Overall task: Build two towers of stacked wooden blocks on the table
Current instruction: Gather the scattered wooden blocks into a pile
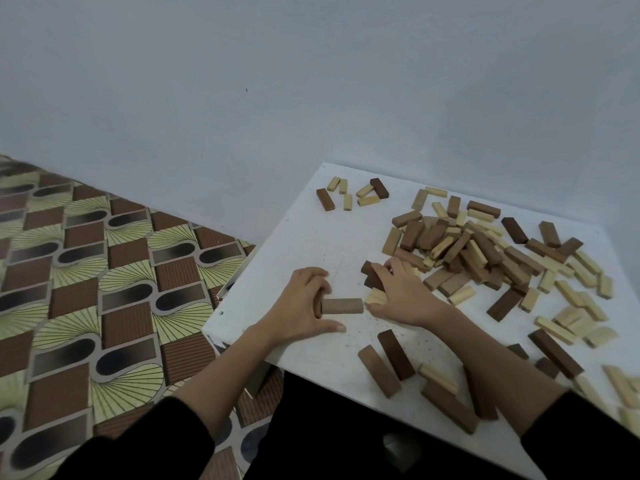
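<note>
Left hand, lower centre, pinches the left end of a brown block lying flat on the table, long axis left–right. Right hand, just right, curls over dark blocks, apparently gripping them.

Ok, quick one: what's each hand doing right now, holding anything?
Left hand: fingers curled round one end of a mid-brown block lying on the table.
Right hand: gripping a small stack of dark and pale blocks.

Matt wooden blocks lie on a scuffed white-painted table.
</note>
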A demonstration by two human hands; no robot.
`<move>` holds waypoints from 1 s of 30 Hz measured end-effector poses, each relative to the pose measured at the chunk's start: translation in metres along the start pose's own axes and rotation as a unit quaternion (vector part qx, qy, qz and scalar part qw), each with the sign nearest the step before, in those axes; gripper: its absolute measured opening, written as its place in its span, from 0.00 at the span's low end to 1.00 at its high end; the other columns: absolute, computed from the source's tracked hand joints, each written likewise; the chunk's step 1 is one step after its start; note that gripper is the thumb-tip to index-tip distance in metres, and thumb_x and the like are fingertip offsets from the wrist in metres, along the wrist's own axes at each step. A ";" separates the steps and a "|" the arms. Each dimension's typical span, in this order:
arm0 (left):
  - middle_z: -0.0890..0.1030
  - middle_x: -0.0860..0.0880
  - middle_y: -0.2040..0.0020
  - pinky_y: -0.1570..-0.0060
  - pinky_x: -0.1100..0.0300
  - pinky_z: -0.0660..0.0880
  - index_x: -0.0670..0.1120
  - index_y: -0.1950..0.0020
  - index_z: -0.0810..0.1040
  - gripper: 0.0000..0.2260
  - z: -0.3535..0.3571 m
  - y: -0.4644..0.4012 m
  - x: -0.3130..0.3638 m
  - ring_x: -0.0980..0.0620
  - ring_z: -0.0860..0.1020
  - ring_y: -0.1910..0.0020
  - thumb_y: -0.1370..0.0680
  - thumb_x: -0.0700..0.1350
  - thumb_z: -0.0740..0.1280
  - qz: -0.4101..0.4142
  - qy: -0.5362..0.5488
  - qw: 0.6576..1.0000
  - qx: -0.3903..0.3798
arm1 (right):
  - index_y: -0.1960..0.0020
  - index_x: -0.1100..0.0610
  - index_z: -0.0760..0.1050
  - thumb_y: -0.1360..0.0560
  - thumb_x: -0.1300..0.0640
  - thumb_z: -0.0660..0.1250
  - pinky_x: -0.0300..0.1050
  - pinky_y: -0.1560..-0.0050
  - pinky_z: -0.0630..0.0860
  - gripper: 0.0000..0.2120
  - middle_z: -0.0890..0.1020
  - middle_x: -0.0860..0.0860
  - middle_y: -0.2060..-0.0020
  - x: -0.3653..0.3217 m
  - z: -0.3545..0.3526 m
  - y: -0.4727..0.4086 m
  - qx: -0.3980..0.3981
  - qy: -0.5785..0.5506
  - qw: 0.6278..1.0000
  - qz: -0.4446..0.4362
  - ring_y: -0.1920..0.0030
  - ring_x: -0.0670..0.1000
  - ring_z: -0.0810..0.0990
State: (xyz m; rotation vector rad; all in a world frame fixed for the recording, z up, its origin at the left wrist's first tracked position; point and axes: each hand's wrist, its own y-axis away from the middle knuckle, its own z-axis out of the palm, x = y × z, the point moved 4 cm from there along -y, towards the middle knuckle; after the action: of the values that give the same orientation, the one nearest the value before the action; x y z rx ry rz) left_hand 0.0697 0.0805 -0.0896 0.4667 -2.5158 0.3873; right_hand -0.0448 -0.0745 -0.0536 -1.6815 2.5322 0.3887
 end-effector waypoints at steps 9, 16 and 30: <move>0.74 0.51 0.45 0.49 0.74 0.62 0.45 0.62 0.72 0.11 0.001 -0.008 -0.001 0.56 0.66 0.45 0.33 0.46 0.74 -0.056 0.022 0.994 0.095 | 0.30 0.56 0.60 0.33 0.43 0.68 0.48 0.42 0.67 0.37 0.66 0.56 0.41 0.005 -0.001 0.002 0.036 -0.024 0.999 0.030 0.40 0.55 0.63; 0.73 0.53 0.45 0.52 0.63 0.65 0.47 0.57 0.72 0.15 -0.001 -0.011 -0.001 0.55 0.68 0.48 0.35 0.54 0.71 -0.048 -0.026 0.994 0.100 | 0.30 0.56 0.60 0.32 0.41 0.67 0.50 0.40 0.67 0.36 0.66 0.56 0.40 0.005 0.001 0.002 0.034 -0.011 0.999 0.036 0.40 0.56 0.64; 0.67 0.48 0.30 0.34 0.59 0.61 0.45 0.40 0.74 0.26 0.013 -0.021 0.017 0.52 0.60 0.31 0.30 0.62 0.70 0.018 -0.034 0.998 0.059 | 0.30 0.56 0.60 0.32 0.41 0.66 0.50 0.40 0.66 0.36 0.66 0.57 0.40 0.005 0.004 0.003 0.043 0.003 0.998 0.034 0.40 0.57 0.64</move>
State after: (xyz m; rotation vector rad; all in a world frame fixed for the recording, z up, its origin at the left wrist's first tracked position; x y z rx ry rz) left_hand 0.0584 0.0529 -0.0868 0.4871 -2.5803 0.5449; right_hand -0.0502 -0.0768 -0.0574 -1.5733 2.5753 0.2746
